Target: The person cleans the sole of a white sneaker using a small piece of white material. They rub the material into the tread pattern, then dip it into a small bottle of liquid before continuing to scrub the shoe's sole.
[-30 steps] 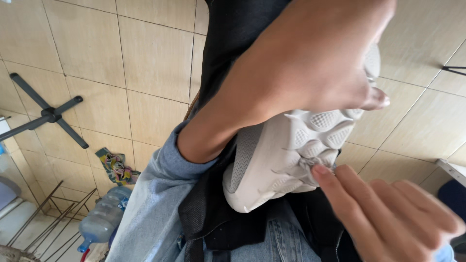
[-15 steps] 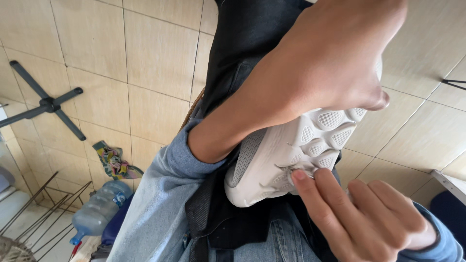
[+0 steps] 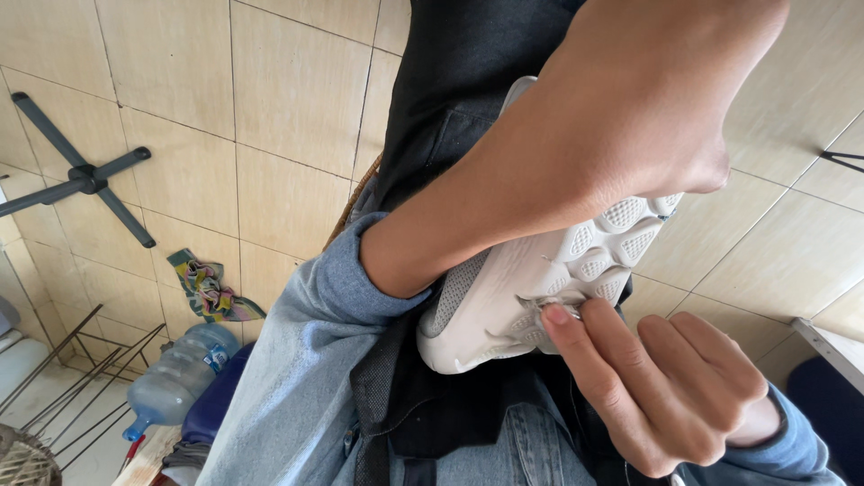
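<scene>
A white shoe held sole-up against a dark apron, worked at with a small metal piece.

The tiled floor [image 3: 162, 117] is seen beyond. The white shoe [image 3: 504, 306], at centre, is gripped at its far end by the left hand [image 3: 666, 117], fingers wrapped around it. It is judged light, its lugged sole springy but firm. At 5 o'clock, the right hand [image 3: 666, 387] has fingers pinched on a small metal piece [image 3: 551, 306] pressed into the tread.
</scene>
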